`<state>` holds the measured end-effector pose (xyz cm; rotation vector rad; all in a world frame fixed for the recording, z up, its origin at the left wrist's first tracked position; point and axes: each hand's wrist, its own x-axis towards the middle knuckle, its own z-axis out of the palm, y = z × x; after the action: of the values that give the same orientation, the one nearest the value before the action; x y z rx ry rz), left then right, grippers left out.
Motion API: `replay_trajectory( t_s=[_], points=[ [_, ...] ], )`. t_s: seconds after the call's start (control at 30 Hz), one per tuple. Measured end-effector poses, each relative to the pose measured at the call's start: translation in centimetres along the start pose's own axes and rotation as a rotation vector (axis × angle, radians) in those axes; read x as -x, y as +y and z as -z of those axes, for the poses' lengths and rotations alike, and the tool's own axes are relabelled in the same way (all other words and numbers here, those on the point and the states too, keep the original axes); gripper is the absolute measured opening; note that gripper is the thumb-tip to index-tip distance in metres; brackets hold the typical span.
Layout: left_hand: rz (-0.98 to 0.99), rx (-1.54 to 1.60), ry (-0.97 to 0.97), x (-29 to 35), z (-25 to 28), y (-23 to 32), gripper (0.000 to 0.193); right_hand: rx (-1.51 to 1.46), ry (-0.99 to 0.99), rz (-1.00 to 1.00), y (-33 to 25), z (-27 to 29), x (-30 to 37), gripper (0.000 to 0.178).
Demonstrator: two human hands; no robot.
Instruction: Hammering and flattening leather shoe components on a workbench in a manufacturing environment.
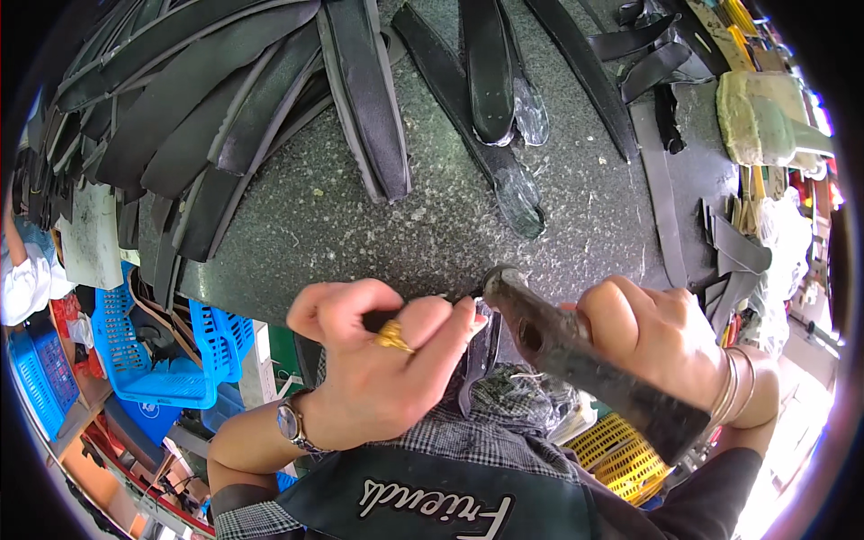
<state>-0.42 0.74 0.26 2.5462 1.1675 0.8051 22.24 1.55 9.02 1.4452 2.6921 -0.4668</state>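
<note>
My right hand (650,331) is wrapped round the handle of a dark metal hammer (612,382). The hammer's small round face rests at or just above the near edge of the stone-topped table (306,236). Beside it, the thumb and fingertips of my left hand (382,364) pinch a black leather strip (480,358), which hangs down over the table edge toward my lap. The strip's upper end is mostly hidden by my fingers and the hammer head. Farther back lie black strips with shiny, glue-like ends (520,202).
A thick heap of black strips (202,99) covers the table's far left. Offcuts (661,171) and a pale, glue-crusted container (760,117) stand at the right. Blue baskets (166,387) sit below left, and a yellow basket (621,454) below right. Another person's sleeve (31,283) shows at far left.
</note>
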Motion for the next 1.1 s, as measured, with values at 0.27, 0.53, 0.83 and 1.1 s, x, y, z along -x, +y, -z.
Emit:
replay_trajectory(
  t_s=[0.27,0.53,0.83,1.1],
  points=[
    [0.171,-0.017,0.090,0.4,-0.4,0.8,0.033,-0.261,-0.015,-0.143,0.0,2.3,-0.4,0.019],
    [-0.030,-0.094,-0.020,-0.3,0.0,0.9,0.022,0.059,-0.084,0.010,-0.3,1.4,-0.4,0.018],
    [-0.060,-0.128,-0.062,-0.8,0.7,1.0,0.013,-0.068,-0.120,-0.052,-0.2,1.9,-1.2,0.019],
    [-0.038,-0.096,-0.041,-0.5,0.6,0.9,0.014,-0.199,-0.021,-0.042,0.2,2.0,-1.4,0.019]
  ],
)
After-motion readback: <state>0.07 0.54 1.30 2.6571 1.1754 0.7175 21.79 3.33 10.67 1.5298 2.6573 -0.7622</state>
